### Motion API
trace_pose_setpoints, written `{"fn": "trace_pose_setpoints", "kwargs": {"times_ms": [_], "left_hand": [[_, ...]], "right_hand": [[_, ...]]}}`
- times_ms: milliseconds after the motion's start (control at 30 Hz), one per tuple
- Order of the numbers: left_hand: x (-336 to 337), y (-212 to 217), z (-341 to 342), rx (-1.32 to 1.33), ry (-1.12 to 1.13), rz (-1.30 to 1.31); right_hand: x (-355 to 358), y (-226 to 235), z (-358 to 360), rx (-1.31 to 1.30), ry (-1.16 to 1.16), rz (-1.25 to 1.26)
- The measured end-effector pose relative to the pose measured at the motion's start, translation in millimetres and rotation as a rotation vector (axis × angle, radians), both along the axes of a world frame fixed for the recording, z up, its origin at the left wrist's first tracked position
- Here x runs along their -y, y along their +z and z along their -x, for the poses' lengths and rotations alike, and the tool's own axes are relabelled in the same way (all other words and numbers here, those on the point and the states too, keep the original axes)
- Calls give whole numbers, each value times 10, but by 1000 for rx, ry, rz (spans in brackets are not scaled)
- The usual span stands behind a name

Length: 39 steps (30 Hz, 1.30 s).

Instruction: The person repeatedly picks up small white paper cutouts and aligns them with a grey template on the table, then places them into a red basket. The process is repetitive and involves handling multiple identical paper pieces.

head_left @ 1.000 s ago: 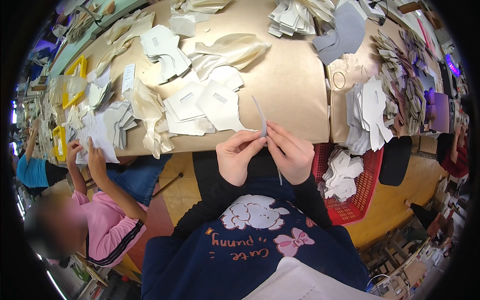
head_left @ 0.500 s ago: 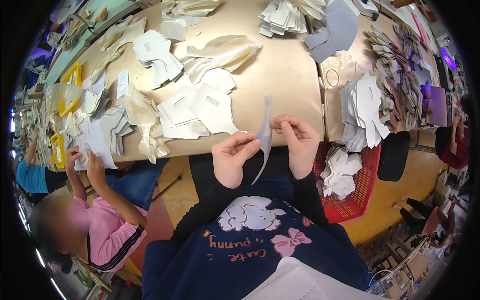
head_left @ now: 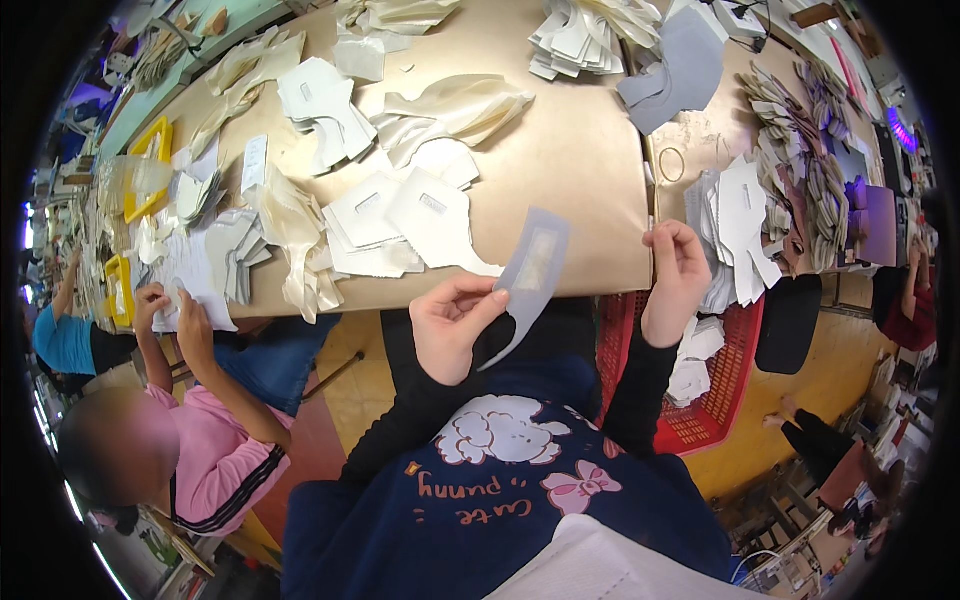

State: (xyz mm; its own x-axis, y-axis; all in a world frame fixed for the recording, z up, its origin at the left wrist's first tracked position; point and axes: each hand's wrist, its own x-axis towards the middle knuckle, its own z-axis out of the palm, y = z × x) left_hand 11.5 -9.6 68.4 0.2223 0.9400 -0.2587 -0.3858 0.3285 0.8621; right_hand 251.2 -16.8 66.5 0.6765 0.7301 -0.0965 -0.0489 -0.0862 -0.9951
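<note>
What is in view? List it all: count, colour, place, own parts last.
Tabletop: two sections, tan, upper half
Curved piece: one, grey, front centre
White pieces: several piles, white, on tabletop
Crinkled sheets: several, cream, tabletop's left half
Grey pieces: stack, grey, upper right
Loop: one, tan, tabletop's right section
Trays: two, yellow, far left
Basket: one, red, lower right
Seat: one, black, right of basket
Co-worker: one, pink top, left
Farther people: several, mixed colours, sides
Clutter: uncountable, mixed, edges
Printed top: one, navy, bottom
Left hand: one, black sleeve, pinching curved piece
Right hand: one, black sleeve, right of centre

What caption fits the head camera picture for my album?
The left hand holds a curved grey piece, right hand apart.
</note>
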Motion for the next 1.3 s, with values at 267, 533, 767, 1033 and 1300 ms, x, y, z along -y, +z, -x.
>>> {"fn": "trace_pose_setpoints", "kwargs": {"times_ms": [267, 533, 767, 1033, 1300], "left_hand": [[14, -1, -173, 13, -109, 61], [31, 129, -199, -79, -94, 72], [-163, 84, -431, -133, -112, -198], [-639, -383, 62, -1098, 99, -619], [-774, -443, 422, -1003, 115, -318]], "right_hand": [[182, -80, 358, 40, 596, 48], [65, -255, -245, 75, -99, -73], [381, -300, -456, -170, -32, -229], [515, -129, -478, -268, -34, -270], [311, -36, -53, -52, 161, -98]]}}
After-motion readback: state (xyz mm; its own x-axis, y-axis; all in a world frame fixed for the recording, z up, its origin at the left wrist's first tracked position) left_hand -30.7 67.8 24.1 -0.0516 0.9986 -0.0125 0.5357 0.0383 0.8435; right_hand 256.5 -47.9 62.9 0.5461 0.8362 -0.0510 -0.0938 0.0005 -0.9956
